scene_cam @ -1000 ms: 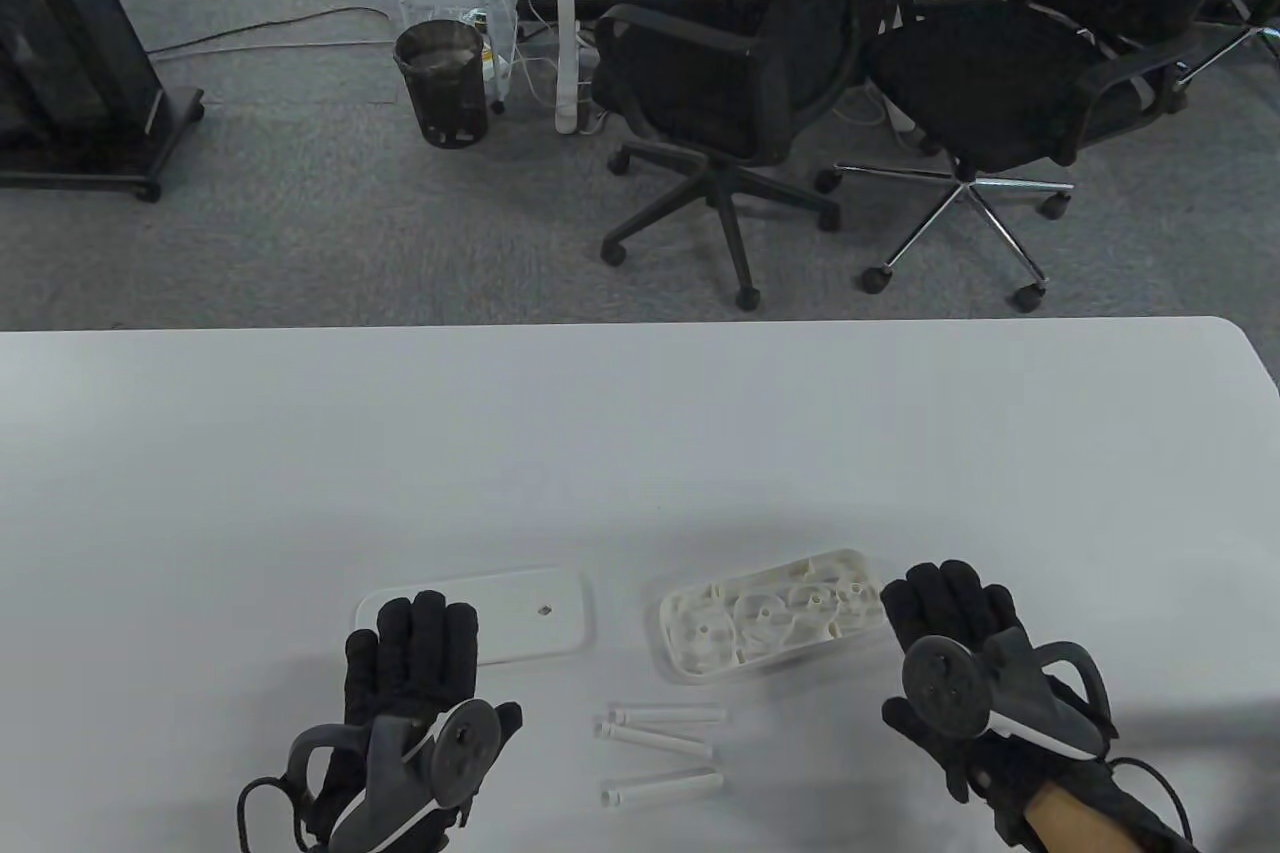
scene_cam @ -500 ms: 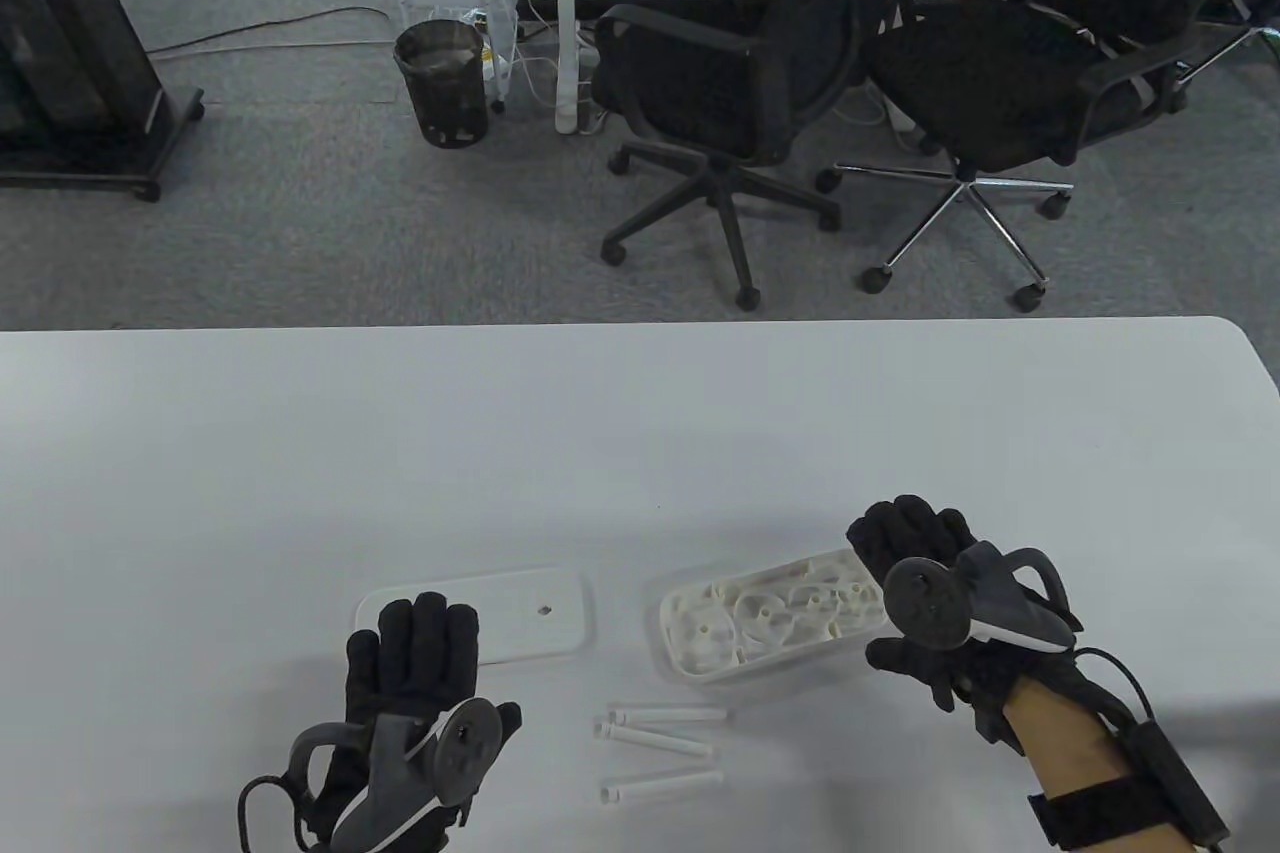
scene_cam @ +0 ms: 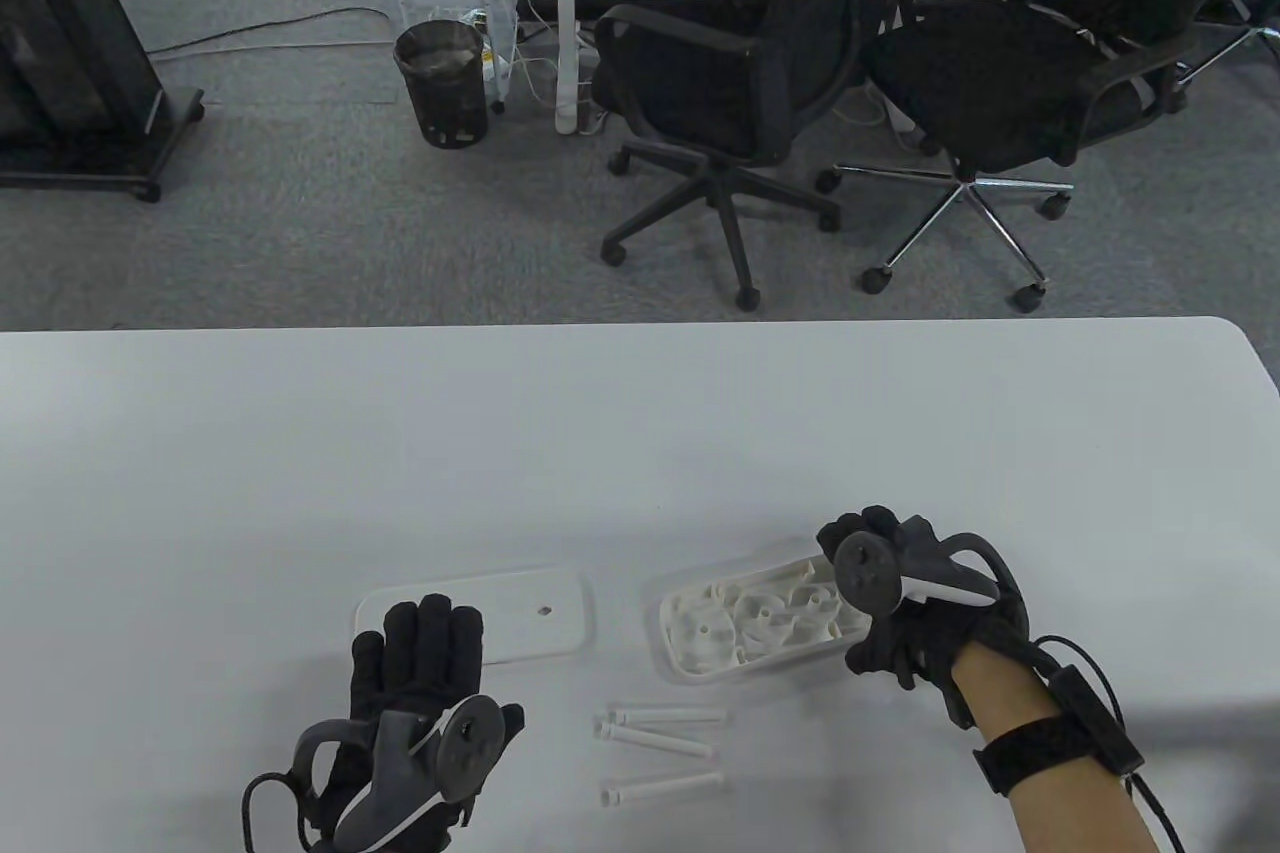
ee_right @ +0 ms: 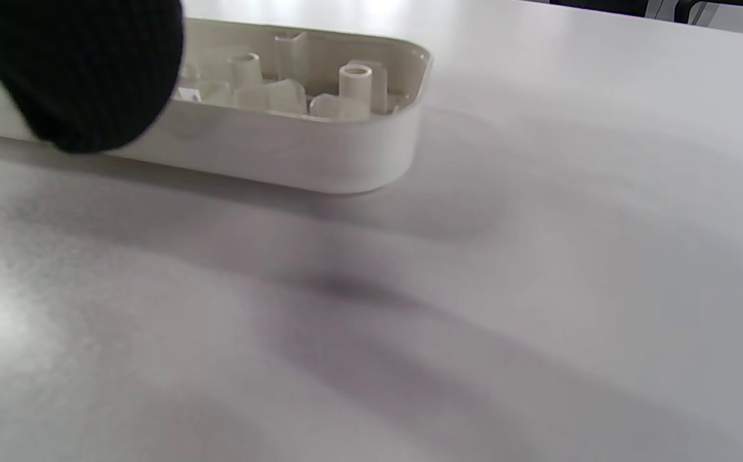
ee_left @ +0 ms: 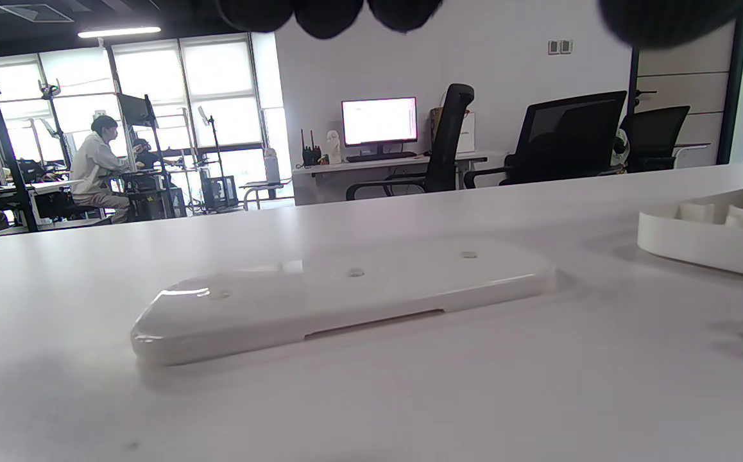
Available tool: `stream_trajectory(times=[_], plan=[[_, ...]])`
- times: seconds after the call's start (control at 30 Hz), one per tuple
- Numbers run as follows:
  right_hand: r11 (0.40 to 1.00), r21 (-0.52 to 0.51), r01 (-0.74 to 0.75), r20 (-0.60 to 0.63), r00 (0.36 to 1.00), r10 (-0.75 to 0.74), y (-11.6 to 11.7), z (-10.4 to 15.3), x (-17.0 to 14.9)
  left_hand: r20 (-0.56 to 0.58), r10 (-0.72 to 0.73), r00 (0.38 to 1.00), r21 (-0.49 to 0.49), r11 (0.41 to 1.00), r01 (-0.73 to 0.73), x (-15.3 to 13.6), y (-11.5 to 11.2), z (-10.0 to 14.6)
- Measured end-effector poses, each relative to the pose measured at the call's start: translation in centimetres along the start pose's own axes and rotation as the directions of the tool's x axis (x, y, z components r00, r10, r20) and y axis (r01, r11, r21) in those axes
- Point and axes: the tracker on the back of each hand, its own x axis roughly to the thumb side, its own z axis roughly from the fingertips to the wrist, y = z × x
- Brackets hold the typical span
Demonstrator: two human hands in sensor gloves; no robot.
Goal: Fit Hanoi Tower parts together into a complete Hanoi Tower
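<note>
Right hand (scene_cam: 905, 613) curled over the tray (scene_cam: 745, 628) end — light, rigid, slick plastic, probably best gripped by its walls; left hand (scene_cam: 420, 663) lay flat, empty.

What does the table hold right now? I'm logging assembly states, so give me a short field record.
left hand: left hand lies flat, fingertips on the flat white plastic lid plate
right hand: right hand curls round the right end of the open white ribbed base tray
pegs: three white plastic pegs lie loose, near the table's front edge
surface: white table
</note>
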Motion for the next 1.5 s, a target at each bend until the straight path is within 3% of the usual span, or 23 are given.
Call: stream_trajectory(times=[0.73, 0.9, 1.1, 1.33, 1.5], plan=[[0.996, 0.063, 0.058, 0.048, 0.997, -0.061, 1.7, -2.8, -0.5, -0.04, 0.054, 0.998, -0.015, 0.998, -0.054, -1.3, -0.2, -0.5], [0.995, 0.019, 0.103, 0.08, 0.991, -0.104, 1.2, -2.8, -0.5, -0.039, 0.059, 0.998, -0.008, 0.998, -0.059, -1.3, -0.2, -0.4], [0.985, -0.074, 0.157, 0.152, 0.978, -0.145, -1.2, -0.5, -0.1, -0.037, 0.072, 0.997, -0.02, 0.997, -0.073, -1.4, -0.5, -0.6], [0.958, -0.24, 0.158, 0.183, 0.976, -0.115, -4.5, 4.2, -0.2, -0.038, 0.096, 0.995, -0.02, 0.995, -0.097, -1.6, -0.5, -0.6], [0.941, -0.293, 0.171, 0.198, 0.973, -0.116, -6.6, 7.4, 0.0, -0.036, 0.104, 0.994, -0.018, 0.994, -0.104, -1.6, -0.6, -0.5]])
